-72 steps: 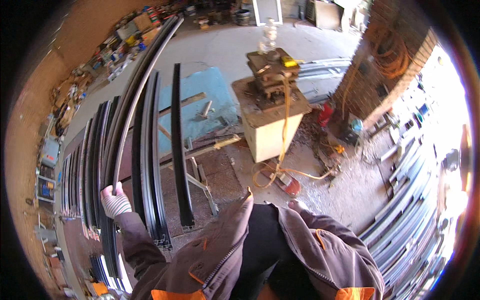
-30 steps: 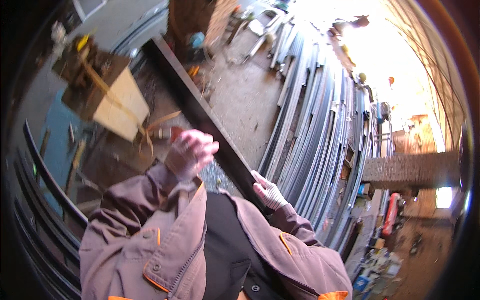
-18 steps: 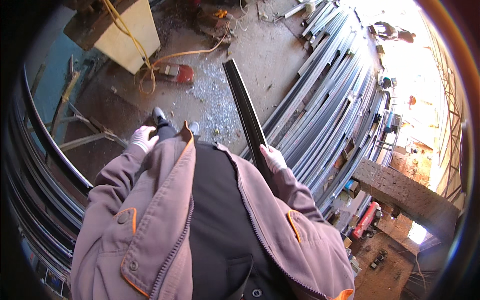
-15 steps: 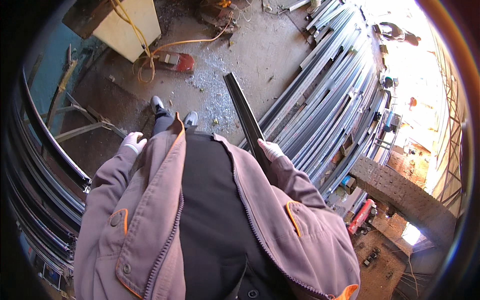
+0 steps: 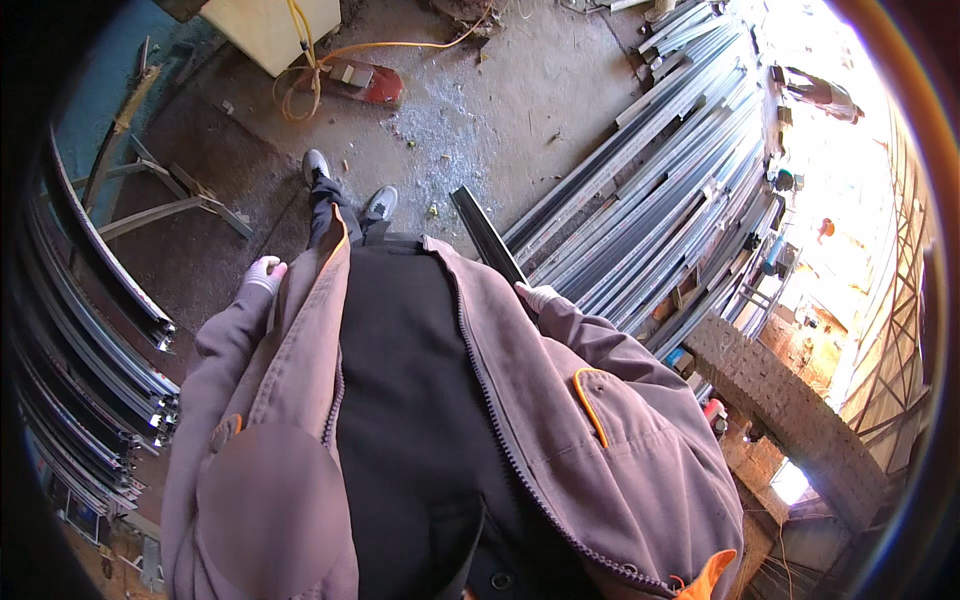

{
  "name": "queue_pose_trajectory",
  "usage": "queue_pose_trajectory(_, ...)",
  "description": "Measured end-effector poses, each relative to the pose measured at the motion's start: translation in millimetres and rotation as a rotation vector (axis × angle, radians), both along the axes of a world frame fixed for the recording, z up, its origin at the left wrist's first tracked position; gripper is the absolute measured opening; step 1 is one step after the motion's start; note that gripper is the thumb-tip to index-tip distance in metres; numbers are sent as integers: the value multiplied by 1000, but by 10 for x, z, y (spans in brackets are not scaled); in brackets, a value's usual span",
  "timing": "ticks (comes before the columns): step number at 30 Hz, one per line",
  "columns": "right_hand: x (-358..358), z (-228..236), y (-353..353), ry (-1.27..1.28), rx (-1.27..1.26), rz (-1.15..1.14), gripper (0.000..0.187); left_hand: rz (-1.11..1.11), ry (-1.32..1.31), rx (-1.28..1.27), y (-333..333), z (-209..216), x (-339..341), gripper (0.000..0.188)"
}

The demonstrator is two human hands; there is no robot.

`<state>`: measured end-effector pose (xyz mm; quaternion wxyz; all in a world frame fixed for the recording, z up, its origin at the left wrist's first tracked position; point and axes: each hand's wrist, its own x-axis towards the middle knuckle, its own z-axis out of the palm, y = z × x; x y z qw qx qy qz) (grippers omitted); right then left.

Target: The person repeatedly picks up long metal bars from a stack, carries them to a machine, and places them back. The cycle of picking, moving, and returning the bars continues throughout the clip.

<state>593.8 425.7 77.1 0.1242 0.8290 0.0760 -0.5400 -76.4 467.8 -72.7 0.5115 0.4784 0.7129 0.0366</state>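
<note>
My right hand (image 5: 537, 295), in a light glove, is closed around a long dark metal profile bar (image 5: 488, 235). The bar slants down beside my right side, its far end angled forward over the floor; the rear part is hidden behind my sleeve and jacket. My left hand (image 5: 264, 272), also gloved, hangs at my left side with loosely bent fingers and nothing visible in it. Left of it stands a frame of light metal bars (image 5: 150, 217).
Long metal profiles (image 5: 650, 200) lie piled along the right. More dark profiles (image 5: 90, 330) are stacked at the left. Ahead are a pale box (image 5: 270, 30), a yellow cable (image 5: 390, 45), a red board-like object (image 5: 385, 86) and scattered shiny bits (image 5: 435, 140). A rusty beam (image 5: 770, 385) crosses at right.
The view has shifted, and my feet now show farther apart. The bar has drawn back toward my body with less of it visible, still in my right hand. My left hand stays beside me.
</note>
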Motion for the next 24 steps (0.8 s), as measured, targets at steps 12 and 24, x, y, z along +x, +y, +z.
queue_pose_trajectory(12, -43, -161, -225, -15, -70, 241, 71, 17, 17, 31, 858, 374, 0, 32)
queue_pose_trajectory(24, -143, -153, -3, -33, -33, 221, 74, -355, 63, 110, 1813, 610, 470, 38)
